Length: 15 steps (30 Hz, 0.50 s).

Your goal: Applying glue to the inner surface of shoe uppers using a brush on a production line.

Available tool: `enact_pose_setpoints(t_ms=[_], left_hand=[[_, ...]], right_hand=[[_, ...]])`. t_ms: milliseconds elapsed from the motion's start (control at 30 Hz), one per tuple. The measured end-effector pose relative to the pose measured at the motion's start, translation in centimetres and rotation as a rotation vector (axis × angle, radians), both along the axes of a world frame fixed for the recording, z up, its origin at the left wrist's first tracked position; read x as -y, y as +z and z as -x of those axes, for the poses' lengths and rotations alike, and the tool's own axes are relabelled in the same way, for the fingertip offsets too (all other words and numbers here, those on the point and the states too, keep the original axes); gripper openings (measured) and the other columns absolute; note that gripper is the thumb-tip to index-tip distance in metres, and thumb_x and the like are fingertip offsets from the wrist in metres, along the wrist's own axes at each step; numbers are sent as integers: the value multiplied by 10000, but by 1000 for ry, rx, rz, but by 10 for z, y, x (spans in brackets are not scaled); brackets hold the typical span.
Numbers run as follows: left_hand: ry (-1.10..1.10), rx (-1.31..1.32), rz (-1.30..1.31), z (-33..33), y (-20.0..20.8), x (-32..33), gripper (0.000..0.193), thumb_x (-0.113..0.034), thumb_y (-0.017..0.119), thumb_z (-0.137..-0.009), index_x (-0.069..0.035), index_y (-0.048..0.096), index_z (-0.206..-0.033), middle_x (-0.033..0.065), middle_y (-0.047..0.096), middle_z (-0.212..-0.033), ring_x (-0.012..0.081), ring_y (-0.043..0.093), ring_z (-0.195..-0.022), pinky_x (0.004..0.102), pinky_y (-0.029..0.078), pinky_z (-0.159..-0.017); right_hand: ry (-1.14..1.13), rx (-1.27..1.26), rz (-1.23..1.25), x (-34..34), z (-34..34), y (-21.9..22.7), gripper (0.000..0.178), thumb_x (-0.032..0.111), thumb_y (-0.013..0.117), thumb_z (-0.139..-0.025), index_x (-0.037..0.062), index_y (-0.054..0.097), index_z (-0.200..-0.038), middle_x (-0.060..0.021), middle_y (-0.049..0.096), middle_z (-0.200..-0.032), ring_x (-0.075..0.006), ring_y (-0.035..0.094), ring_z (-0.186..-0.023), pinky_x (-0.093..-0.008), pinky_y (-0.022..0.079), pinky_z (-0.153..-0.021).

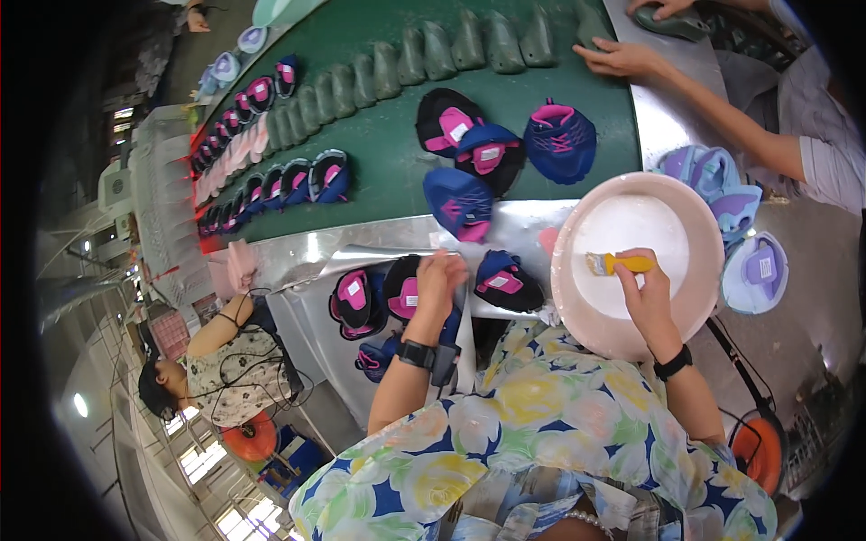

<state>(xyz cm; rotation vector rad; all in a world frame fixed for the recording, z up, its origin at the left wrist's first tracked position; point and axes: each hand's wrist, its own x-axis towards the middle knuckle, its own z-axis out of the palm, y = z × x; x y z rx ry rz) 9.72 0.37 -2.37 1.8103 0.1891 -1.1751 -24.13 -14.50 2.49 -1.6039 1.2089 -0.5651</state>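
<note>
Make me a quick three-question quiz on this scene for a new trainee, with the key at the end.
1. What does the person's right hand hold?
2. True or false: the dark green shoe lasts are lined up on a green surface.
3. Which colour is the basin with white contents?
a) bright yellow
b) pale pink
c) black

Key:
1. A yellow-handled brush.
2. True.
3. b.
</note>
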Motion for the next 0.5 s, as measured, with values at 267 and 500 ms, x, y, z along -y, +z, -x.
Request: enact_pose_setpoints(t_ms=[267,500], left_hand=[[-975,1256,161,-22,-6,165,933,-277,826,-736,-35,315,-1478,315,344,-1444,431,403,-1329,458,356,-1103],[-990,905,178,-56,-44,170,571,-72,706,-730,-167,586,-1280,226,642,-1188,418,624,-1072,437,511,-938]], right_hand=[[-42,-7,-2,-9,20,2,133,67,644,-924,-5,612,-1031,-114,674,-962,-190,659,-781,-278,513,-709],[-74,-8,-9,-16,26,11,121,64,645,-922,-2,614,-1019,-104,667,-948,-176,651,-778,-272,503,-714]])
